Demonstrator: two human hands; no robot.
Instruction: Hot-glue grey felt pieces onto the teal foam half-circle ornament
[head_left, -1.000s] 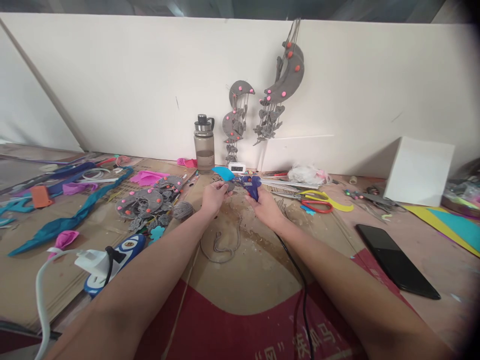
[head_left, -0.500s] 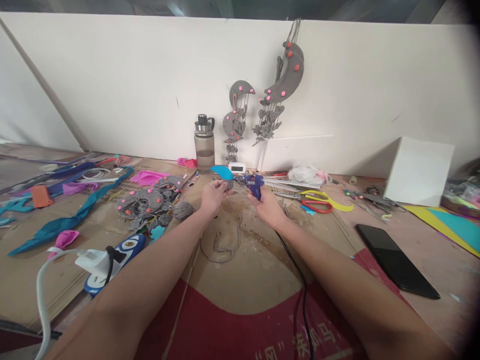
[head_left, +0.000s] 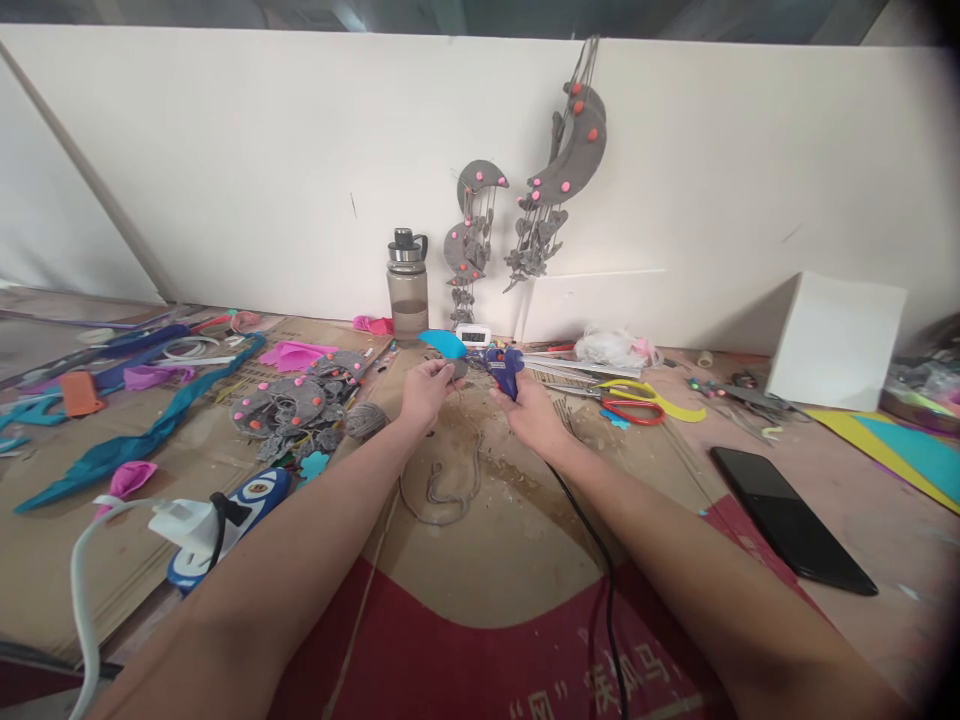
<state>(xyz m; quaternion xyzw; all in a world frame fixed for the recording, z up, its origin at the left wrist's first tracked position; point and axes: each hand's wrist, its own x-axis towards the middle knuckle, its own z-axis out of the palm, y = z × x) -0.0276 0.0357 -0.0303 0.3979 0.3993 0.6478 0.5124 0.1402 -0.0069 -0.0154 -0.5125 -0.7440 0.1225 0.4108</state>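
My left hand (head_left: 426,392) pinches a small grey piece (head_left: 458,371) between thumb and fingers, above the brown cardboard (head_left: 495,590). In my right hand (head_left: 534,408) is a blue glue gun (head_left: 505,370), its nozzle pointing left toward the grey piece. A black cord (head_left: 592,535) runs from under that hand to the near edge. Below the hands a loose grey yarn strand (head_left: 452,520) lies curled. The grey yarn ball (head_left: 365,421) sits left of my left hand. Just behind the hands is a blue curved piece (head_left: 444,344).
A water bottle (head_left: 408,290) and a small clock (head_left: 473,336) stand at the back. Scissors (head_left: 634,410) and a black phone (head_left: 791,520) lie right. Grey moon ornaments (head_left: 289,405) and a power strip (head_left: 259,490) are left. Other ornaments (head_left: 574,165) hang on the white wall.
The glue gun and my right hand have shifted very slightly left. My left hand keeps its pinch on the grey piece.
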